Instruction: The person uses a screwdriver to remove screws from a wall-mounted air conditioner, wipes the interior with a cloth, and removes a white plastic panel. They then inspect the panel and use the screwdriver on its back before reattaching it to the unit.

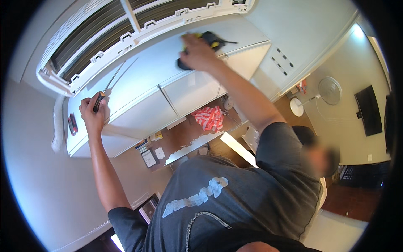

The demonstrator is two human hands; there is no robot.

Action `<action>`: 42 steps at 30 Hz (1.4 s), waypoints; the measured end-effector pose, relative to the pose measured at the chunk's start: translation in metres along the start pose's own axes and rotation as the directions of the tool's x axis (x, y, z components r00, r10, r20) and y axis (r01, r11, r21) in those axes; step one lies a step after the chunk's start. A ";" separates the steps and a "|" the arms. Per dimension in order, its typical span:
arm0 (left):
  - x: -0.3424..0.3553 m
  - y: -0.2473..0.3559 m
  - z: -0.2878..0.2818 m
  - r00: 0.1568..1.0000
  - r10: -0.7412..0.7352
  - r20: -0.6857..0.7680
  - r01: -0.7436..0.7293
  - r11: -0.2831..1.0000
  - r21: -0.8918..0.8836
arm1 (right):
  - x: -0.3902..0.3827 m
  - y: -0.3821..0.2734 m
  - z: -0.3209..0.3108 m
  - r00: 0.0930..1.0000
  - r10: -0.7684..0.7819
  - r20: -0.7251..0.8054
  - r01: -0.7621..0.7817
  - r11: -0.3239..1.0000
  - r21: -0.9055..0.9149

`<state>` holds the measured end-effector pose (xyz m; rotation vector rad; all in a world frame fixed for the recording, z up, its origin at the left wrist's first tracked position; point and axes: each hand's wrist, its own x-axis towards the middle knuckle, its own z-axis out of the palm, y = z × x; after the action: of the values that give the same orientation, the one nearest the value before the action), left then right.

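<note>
My left hand [92,108] grips a long screwdriver by its black and orange handle [99,100], shaft pointing up and right over the white cabinet top [147,71]. A small red and black tool [72,124] lies left of that hand. My right hand [196,53] is closed on a black and yellow power drill [210,41], motion-blurred, at the back right of the cabinet top. Above both hands is a white wall-mounted air-conditioner housing [136,35] with its dark slats exposed.
Below are a red-striped cloth [209,119] and papers [159,153] on a brown desk. A pipe [57,124] runs down the left wall. A person's head [319,153] shows right, near a fan [330,90], a screen [368,111] and a keyboard [363,174].
</note>
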<state>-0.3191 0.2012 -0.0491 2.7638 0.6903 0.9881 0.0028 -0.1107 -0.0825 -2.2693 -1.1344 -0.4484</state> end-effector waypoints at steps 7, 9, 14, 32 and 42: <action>-0.002 -0.012 0.014 0.999 0.045 -0.021 -0.045 0.999 0.016 | 0.025 0.132 -0.074 0.955 0.242 0.172 -0.134 0.867 -0.480; -0.004 -0.013 0.013 0.998 0.053 -0.024 -0.052 0.998 0.021 | 0.020 0.135 -0.070 0.990 0.074 0.117 -0.058 0.989 -0.134; -0.005 -0.013 0.013 0.997 0.004 -0.077 -0.004 1.000 0.000 | -0.015 0.217 -0.097 0.988 0.150 0.043 -0.113 0.876 -0.469; -0.020 -0.023 0.000 0.984 -0.077 -0.158 0.060 0.992 -0.111 | 0.095 -0.006 0.024 0.803 -0.329 0.497 0.367 0.930 0.022; -0.034 -0.035 -0.008 0.963 -0.151 -0.224 0.108 0.975 -0.192 | 0.093 -0.153 0.062 0.938 -0.224 0.264 0.269 0.951 -0.149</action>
<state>-0.3602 0.2161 -0.0713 2.4372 0.7628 1.2961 -0.0630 0.0597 -0.0323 -2.3987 -1.5750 -0.3898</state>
